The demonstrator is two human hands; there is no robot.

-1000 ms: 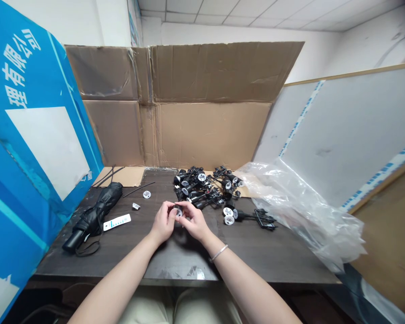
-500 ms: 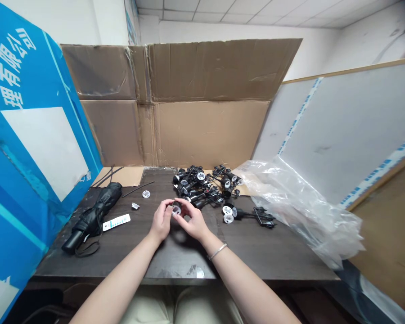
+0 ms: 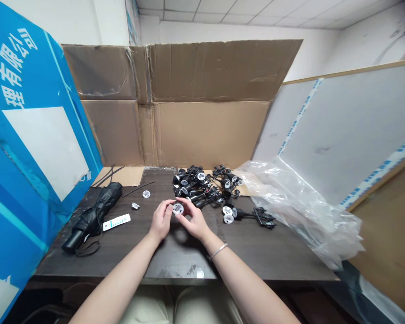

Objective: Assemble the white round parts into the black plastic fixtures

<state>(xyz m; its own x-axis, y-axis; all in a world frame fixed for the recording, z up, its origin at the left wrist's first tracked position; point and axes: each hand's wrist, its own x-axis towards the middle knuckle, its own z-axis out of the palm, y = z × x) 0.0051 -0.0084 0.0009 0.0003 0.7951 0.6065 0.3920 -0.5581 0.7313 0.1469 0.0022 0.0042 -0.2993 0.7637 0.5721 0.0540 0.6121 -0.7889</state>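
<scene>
Our left hand (image 3: pixel 161 220) and right hand (image 3: pixel 194 222) meet just in front of the heap of black plastic parts (image 3: pixel 202 189). Neither hand is clenched: the fingertips of both pinch a small white plastic disc (image 3: pixel 177 209) by its rim. Left of the heap lie a second white disc (image 3: pixel 146 194) and a small silvery piece (image 3: pixel 135 205); clear plastic sheeting (image 3: pixel 297 202) bunches to its right. We judge the pinched disc the main risk: if our fingers shift on so light a grip, it could slip, roll across the dark table (image 3: pixel 189 265), and lodge among the heap's parts.
</scene>
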